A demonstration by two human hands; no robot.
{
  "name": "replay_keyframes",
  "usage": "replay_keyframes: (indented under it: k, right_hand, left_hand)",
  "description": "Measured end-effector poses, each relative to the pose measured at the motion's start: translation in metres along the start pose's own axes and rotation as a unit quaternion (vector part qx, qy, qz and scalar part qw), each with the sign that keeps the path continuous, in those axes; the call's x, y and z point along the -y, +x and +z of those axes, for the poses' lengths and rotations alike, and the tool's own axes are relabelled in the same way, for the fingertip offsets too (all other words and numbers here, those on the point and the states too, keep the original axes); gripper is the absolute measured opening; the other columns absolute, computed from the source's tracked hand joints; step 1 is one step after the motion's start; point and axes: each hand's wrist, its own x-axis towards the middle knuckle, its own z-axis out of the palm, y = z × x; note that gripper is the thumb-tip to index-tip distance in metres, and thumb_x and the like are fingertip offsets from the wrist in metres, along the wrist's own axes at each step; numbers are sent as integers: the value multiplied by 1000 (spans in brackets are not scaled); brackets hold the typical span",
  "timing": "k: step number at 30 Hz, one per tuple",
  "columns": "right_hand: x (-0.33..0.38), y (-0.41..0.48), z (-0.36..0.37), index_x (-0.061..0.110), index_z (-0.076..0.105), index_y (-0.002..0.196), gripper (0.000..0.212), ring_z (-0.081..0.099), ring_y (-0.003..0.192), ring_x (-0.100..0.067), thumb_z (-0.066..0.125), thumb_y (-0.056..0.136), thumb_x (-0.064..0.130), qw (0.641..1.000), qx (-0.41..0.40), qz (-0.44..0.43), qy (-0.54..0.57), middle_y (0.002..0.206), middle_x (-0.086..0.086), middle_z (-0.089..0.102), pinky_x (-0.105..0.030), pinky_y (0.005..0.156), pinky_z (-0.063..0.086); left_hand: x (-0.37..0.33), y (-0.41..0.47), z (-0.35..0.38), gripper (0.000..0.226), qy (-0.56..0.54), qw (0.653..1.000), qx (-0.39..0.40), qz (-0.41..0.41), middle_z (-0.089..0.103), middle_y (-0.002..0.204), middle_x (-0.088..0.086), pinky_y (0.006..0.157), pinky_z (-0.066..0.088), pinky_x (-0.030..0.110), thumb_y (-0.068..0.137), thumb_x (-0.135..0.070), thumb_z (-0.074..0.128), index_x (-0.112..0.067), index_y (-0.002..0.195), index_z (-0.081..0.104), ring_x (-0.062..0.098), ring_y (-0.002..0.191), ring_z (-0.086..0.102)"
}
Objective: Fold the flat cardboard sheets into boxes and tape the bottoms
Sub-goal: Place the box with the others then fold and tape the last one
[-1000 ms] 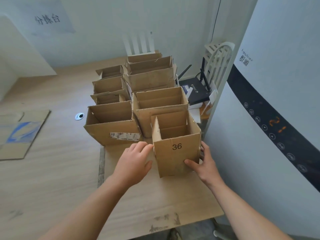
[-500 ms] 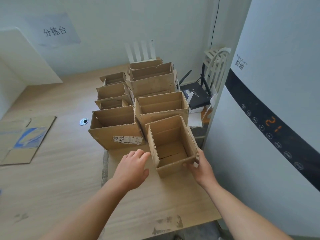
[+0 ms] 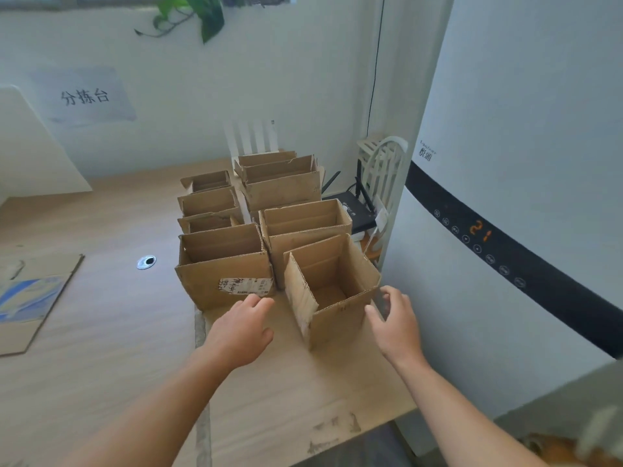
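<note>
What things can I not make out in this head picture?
Head view only:
- Underside of the nearest box: hidden, the box stands on it, so tape cannot be checked.
- Shipping label text: too small, blurred.
- Flat cardboard sheet: cut off by the left edge.
- Rear boxes: partly hidden by nearer ones.

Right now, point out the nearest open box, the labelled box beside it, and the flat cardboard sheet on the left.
nearest open box [image 3: 340,320]: head view, on its front wall.
labelled box [image 3: 202,284]: head view, left half of its front wall.
flat cardboard sheet [image 3: 30,298]: head view, on its blue printed patch.
</note>
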Motion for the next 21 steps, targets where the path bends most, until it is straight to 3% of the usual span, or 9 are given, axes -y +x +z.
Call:
replay_keyframes:
  k: [5,8,11,21]
  right_hand:
    - [55,-53,8,18,55,129,35,51,109,-11,61,96,30,996,0,-85,-31,120,5,52,-26,93,43]
    - [88,-85,32,20,58,121,26,52,105,-11,57,97,33,988,44,-133,-62,113,7,53,-26,90,43]
    - [119,-109,67,22,59,109,20,53,101,-17,53,98,38,974,102,-168,-110,103,8,51,-34,85,45]
    - [241,-169,195,21,54,126,35,51,115,-28,43,100,42,892,233,-296,-249,124,-3,54,-37,86,42]
  left_hand:
    - [32,-48,-11,52,-11,1000,-9,12,45,134,-5,87,50,35,95,-35,48,-26,145,35,18,119,50]
    - [60,-83,-16,50,-3,1000,-19,2,45,135,-7,90,48,34,96,-36,47,-27,144,37,18,121,49]
    - [94,-118,-20,49,9,999,-33,-17,47,137,-6,95,44,34,97,-36,46,-27,144,40,20,124,48]
    - [215,-205,-44,46,35,987,-62,-145,49,138,-4,100,39,35,96,-38,45,-26,141,43,22,125,46]
